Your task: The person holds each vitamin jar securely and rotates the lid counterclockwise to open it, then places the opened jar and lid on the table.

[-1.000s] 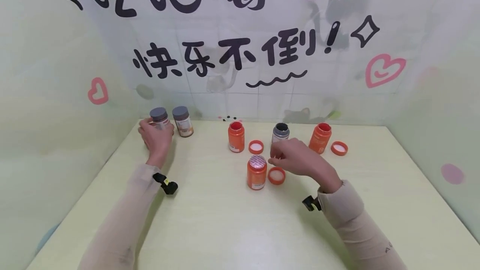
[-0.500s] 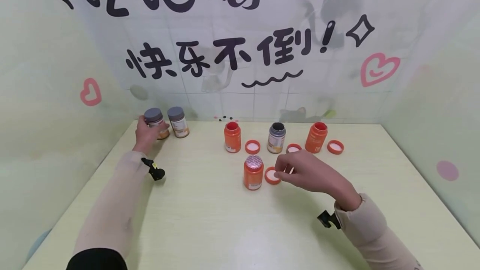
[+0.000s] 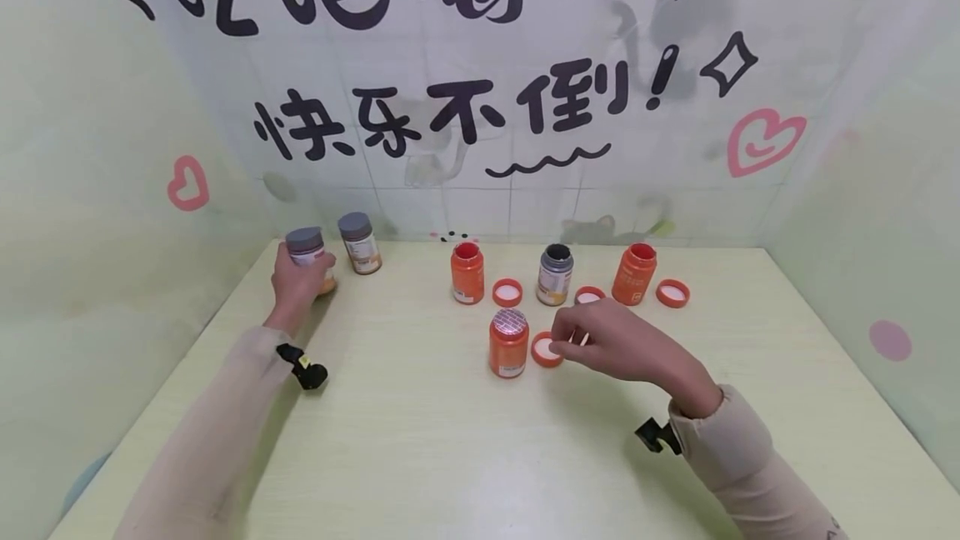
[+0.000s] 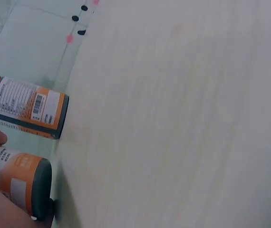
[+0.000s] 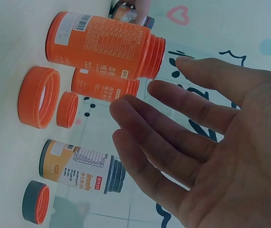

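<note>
At the far left, my left hand (image 3: 295, 283) grips a grey-capped supplement bottle (image 3: 305, 247) with thumb and fingers round its sides. In the left wrist view that bottle (image 4: 24, 183) shows an orange and white label, partly covered by the hand. My right hand (image 3: 618, 344) hovers over the middle right with loosely bent fingers and nothing in them. Beside its fingertips lie an orange cap (image 3: 537, 354) and an orange bottle (image 3: 509, 352) with a foil seal on its mouth. The right wrist view shows the palm and relaxed fingers (image 5: 188, 109) near that bottle (image 5: 102, 45).
A second grey-capped bottle (image 3: 362, 248) stands right of the held one. Along the back are an uncapped orange bottle (image 3: 468, 277), an uncapped grey bottle (image 3: 555, 280) and another orange bottle (image 3: 634, 276). Caps, including a grey one (image 5: 31, 202), lie beside them on the table (image 3: 420, 440).
My left hand has taken a fuller grip on the bottle and drawn it slightly nearer. My right hand has moved back from the grey bottle toward me, then stayed still.
</note>
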Demonstrator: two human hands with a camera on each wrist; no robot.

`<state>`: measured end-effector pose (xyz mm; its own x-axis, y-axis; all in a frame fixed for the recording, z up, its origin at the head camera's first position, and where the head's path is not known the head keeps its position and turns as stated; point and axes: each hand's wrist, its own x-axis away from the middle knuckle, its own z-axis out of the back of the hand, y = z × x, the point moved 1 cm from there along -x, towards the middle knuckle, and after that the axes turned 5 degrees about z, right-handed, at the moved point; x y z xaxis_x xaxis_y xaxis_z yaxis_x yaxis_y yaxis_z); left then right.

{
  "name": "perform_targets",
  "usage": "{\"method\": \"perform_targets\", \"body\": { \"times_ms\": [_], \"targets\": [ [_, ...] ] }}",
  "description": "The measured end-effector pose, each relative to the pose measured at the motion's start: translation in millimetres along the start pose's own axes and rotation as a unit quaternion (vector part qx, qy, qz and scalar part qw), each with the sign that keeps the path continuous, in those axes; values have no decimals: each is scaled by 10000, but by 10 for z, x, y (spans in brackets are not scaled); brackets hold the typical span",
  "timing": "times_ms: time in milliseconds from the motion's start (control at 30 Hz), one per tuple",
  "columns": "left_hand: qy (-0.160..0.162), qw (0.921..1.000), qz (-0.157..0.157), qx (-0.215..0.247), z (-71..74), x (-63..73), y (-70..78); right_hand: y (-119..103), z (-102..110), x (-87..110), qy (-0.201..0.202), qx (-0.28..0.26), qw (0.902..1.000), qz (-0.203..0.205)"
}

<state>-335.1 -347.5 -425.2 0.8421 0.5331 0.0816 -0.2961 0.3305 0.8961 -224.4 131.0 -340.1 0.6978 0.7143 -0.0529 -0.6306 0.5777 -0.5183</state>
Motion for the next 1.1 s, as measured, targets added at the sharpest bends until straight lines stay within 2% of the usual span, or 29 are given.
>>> {"method": "perform_targets", "body": {
  "times_ms": [133, 267, 400, 600, 733, 933, 1100],
  "targets": [
    [9, 9999, 49, -88, -20, 241, 39, 0, 2, 5, -23, -18, 10000, 6],
    [-367, 9986, -213, -302, -82, 532, 70, -9, -22, 20, -26, 18, 10000, -13],
    [-822, 9927, -652, -601, -185, 812, 90, -21, -46, 32, -60, 2, 10000, -73],
    [-1612, 9772, -1197, -692, -359, 1208, 159, -32, -85, 50, -55, 13, 10000, -57],
    [-2089, 9675, -1295, -596, -490, 1471, 215, -20, -103, 62, -36, 31, 10000, -46],
    [-2635, 9520, -1417, -653, -620, 1809, 258, -28, -136, 69, -6, 123, 9999, 15],
    [-3153, 9330, -1605, -666, -688, 2046, 293, -73, -149, 82, 92, 264, 9995, 120]
  ]
}}
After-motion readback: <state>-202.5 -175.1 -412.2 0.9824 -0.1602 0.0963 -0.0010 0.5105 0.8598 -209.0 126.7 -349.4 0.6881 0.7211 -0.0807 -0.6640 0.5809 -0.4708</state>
